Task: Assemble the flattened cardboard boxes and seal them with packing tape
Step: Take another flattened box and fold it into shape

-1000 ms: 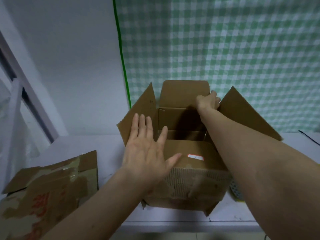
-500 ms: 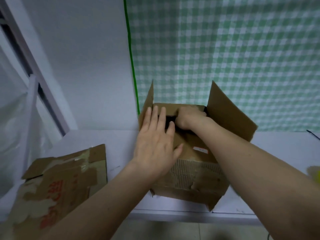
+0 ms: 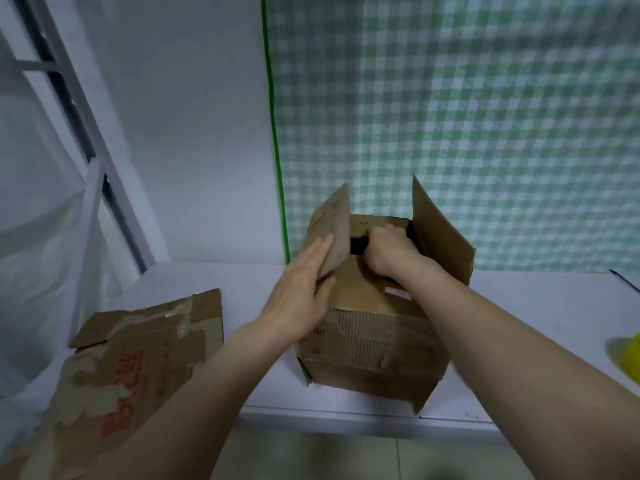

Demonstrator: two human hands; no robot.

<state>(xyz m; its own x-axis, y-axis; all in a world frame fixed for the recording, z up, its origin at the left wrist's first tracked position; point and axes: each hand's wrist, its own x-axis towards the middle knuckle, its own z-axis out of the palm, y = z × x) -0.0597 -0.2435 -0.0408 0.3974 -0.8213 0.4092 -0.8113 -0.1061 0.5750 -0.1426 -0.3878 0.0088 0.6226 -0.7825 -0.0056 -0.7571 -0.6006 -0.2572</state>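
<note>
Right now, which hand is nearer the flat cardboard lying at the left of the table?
Left. The left hand presses the box's left flap, on the side toward the flat cardboard. The right hand rests on the box top, farther away.

White table (image 3: 540, 306), grey wall (image 3: 180, 133), green checked curtain (image 3: 485, 116), window frame (image 3: 79, 109)

Yellow object (image 3: 628, 358) cut off at right edge, flattened box (image 3: 114, 375) cropped at bottom-left, left fingertips behind flap (image 3: 334, 233)

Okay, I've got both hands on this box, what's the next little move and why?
Probably fold the left side flap down with the left hand, which already lies against it. The right hand is pressing the two inner flaps flat, and both side flaps stand upright, so the box can't take tape yet.
</note>
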